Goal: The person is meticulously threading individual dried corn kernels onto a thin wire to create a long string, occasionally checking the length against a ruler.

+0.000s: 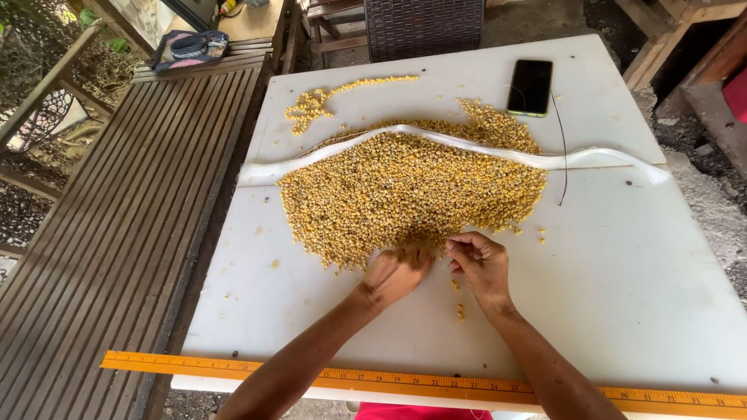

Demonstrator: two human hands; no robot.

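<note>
Slatted dark wooden decking (117, 225) runs down the left side, with a blue-and-pink fabric pouch (189, 47) lying at its far end. Next to it stands a square white table (638, 280), and a long orange wooden ruler (233, 367) lies along the table's near edge, its left tip jutting past the corner over the decking. A broad heap of yellow dried corn kernels (405, 194) covers the middle of the table; a thin trail of the same kernels curls off toward the far left corner. A narrow white strip (311, 158) crosses the table along the far edge of the heap, with more kernels beyond it.

At the heap's near edge, the left hand (395, 272) rests with its fingers curled down into the kernels; whether it grasps any cannot be told. Just beside it, nearly touching, the right hand (481, 264) has its fingertips pinched together at the edge of the heap, apparently on something small that is too tiny to make out. A few loose kernels lie between and below the two hands.

Farther right, a black smartphone (530, 87) lies flat near the table's far edge, and a thin dark cord (563, 155) trails from beside it toward the heap.
</note>
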